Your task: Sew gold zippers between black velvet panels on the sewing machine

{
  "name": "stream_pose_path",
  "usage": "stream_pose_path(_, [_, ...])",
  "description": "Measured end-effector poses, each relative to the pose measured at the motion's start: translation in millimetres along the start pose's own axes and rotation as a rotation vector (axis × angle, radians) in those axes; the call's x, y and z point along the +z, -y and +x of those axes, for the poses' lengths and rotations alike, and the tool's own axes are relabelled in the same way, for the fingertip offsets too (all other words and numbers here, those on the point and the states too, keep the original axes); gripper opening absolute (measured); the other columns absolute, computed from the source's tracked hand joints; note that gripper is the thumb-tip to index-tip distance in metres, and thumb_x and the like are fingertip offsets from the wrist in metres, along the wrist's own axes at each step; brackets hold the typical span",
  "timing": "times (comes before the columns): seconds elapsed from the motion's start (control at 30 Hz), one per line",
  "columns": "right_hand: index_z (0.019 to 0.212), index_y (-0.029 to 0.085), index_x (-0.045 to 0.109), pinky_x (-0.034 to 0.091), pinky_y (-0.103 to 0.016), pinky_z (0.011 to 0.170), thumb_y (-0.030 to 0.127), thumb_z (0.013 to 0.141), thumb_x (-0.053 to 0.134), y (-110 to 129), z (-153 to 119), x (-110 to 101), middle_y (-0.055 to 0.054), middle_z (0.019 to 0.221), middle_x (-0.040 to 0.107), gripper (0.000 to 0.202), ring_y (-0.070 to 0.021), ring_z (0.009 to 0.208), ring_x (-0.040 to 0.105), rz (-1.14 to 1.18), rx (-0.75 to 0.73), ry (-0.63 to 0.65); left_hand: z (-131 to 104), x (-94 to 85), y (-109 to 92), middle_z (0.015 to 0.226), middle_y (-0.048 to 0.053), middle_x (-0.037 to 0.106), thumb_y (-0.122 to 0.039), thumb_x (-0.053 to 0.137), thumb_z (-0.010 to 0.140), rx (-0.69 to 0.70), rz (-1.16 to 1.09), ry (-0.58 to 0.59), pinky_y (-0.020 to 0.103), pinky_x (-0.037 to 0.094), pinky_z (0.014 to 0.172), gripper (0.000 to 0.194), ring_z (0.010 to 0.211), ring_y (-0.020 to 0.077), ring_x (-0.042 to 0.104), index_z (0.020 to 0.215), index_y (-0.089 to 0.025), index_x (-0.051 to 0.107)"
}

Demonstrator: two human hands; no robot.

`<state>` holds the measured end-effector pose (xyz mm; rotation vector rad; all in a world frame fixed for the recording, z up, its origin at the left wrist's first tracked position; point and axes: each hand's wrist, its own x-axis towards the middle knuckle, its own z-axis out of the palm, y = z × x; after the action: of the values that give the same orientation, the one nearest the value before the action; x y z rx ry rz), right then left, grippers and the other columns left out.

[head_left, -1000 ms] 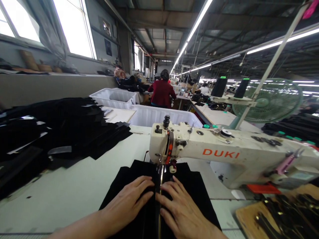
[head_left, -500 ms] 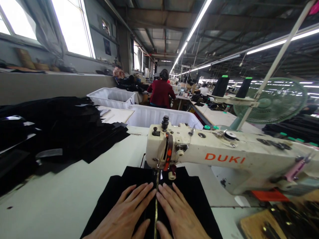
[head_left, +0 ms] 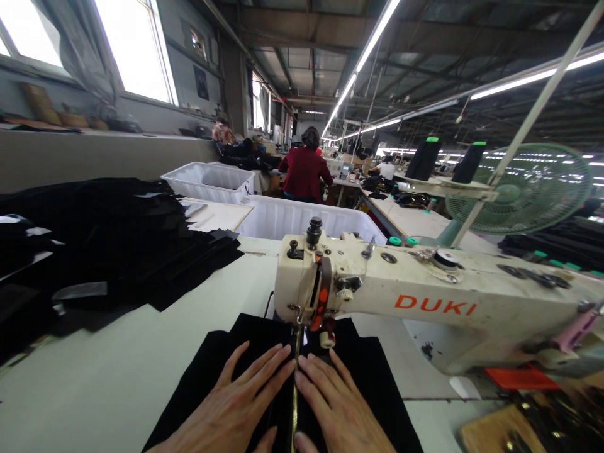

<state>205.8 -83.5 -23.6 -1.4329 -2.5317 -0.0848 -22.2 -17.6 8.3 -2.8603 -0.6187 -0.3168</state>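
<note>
Black fabric (head_left: 207, 371) lies flat on the pale sewing table, its far edge under the head of a white sewing machine (head_left: 377, 277) marked DUKI. A gold zipper-like strip (head_left: 295, 402) runs up the fabric's middle to the presser foot. My left hand (head_left: 240, 396) rests palm down on the cloth just left of the strip, fingers stretched out. On the strip's right side my right hand (head_left: 333, 396) also lies flat, fingers spread, fingertips close to the strip. Both hands press on the fabric without gripping it. The needle area is partly hidden by the machine head.
A large pile of black fabric pieces (head_left: 104, 251) covers the table's left side. White plastic bins (head_left: 306, 217) stand behind the table. A green fan (head_left: 519, 189) and black thread cones (head_left: 425, 159) are at the right. A person in dark red (head_left: 306, 175) sits farther back.
The camera view has shifted slightly, so the machine appears a little farther right. Both hands stay flat on the fabric, with the fingers slightly rearranged.
</note>
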Motion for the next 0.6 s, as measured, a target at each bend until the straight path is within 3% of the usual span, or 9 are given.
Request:
stream_pose_path(0.2, [0.139,0.015,0.05,0.04,-0.052,0.11,0.025,0.081,0.06,-2.7,-0.4,4.3,-0.007,0.148,0.045,0.06,-0.0267,0.135,0.047,-0.02,-0.021,-0.033,0.1,4.2,1.6,0.153,0.007,0.034,-0.031,0.052,0.092,0.02,0.043,0.007,0.056,0.044,0.103,0.063,0.136,0.0271,0.045,0.151,-0.02,0.035])
stream_pose_path(0.6, [0.138,0.019,0.05,0.044,-0.05,0.108,0.025,0.076,0.068,-6.1,-2.2,19.0,-0.01,0.149,0.044,0.066,-0.0277,0.135,0.046,-0.052,-0.011,-0.124,0.0,4.1,-2.4,0.154,0.01,0.032,-0.023,0.051,0.088,-0.016,0.006,0.042,0.061,0.038,0.105,0.065,0.139,0.0295,0.041,0.151,-0.016,0.035])
